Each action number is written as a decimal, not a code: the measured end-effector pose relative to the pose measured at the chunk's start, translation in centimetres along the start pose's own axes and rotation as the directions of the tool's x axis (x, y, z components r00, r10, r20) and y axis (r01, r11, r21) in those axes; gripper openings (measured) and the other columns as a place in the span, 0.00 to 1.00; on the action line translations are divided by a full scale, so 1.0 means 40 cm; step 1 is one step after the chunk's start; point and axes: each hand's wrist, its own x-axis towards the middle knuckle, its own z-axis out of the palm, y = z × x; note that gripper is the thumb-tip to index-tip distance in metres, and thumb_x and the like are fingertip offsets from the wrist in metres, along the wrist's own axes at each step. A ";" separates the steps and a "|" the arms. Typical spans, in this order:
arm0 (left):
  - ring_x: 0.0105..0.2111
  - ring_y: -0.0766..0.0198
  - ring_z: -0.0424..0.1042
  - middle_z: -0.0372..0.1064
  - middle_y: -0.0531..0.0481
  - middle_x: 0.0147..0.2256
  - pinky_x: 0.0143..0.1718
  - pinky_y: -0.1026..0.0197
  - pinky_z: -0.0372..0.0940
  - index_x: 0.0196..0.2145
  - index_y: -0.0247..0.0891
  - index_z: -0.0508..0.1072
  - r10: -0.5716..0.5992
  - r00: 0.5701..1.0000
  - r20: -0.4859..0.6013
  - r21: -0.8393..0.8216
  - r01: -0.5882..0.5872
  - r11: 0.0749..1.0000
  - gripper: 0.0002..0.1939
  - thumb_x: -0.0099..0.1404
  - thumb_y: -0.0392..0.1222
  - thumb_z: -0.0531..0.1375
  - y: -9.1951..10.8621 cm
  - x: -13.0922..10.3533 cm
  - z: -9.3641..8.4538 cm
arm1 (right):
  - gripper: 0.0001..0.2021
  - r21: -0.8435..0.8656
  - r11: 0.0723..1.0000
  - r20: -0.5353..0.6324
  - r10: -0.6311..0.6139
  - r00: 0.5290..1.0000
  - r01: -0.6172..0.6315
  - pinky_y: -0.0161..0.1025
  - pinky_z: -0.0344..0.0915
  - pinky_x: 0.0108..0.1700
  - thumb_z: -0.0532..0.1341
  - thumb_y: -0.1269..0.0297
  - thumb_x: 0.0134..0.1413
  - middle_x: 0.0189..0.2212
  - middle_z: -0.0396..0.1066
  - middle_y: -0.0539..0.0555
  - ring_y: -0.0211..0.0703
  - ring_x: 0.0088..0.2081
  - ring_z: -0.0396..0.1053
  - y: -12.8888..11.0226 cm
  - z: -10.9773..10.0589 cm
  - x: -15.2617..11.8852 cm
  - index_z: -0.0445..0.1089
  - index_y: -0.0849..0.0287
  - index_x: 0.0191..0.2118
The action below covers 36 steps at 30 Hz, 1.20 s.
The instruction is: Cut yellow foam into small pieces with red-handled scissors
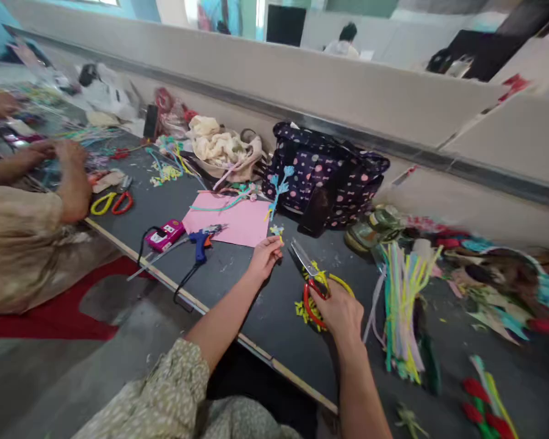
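My left hand (266, 255) is closed in a pinch on a small yellow piece (281, 239), at the near right corner of a pink sheet (238, 221). Just beyond the fingertips lies a small blue-and-yellow flower shape (277, 230). My right hand (343, 311) grips scissors with red and yellow handles (312, 299); their blades are pointed away from me, toward the left hand. Under and around the scissors is a pile of short yellow cut pieces (302, 311). A blue stem with fuzzy tips (281, 186) stands out against the bag behind.
A blue glue gun (201, 241) and a magenta box (165, 236) lie to the left. Behind stands a dark patterned bag (324, 174). Bundled pipe cleaners (405, 305) and a glass jar (377, 227) are at right. Another person's hands (57, 155) work at far left, near other scissors (114, 201).
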 end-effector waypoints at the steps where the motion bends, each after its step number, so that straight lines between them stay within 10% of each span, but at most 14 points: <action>1: 0.18 0.77 0.58 0.70 0.52 0.24 0.23 0.70 0.59 0.34 0.33 0.71 0.000 1.000 0.004 0.005 0.000 1.000 0.19 0.43 0.36 0.70 -0.003 0.002 -0.002 | 0.20 -0.026 1.000 0.017 -0.014 1.000 0.014 0.35 0.50 0.28 0.51 0.43 0.56 0.31 0.73 0.51 0.40 0.32 0.69 -0.001 0.004 0.000 0.69 0.55 0.36; 36: 0.19 0.77 0.58 0.68 0.53 0.24 0.25 0.69 0.60 0.31 0.33 0.74 0.013 0.999 0.042 0.019 -0.014 1.000 0.15 0.44 0.36 0.70 -0.006 0.003 -0.005 | 0.18 0.172 0.975 -0.158 -0.113 0.981 0.140 0.33 0.49 0.26 0.55 0.45 0.53 0.22 0.64 0.46 0.34 0.25 0.62 0.013 0.042 -0.014 0.63 0.56 0.28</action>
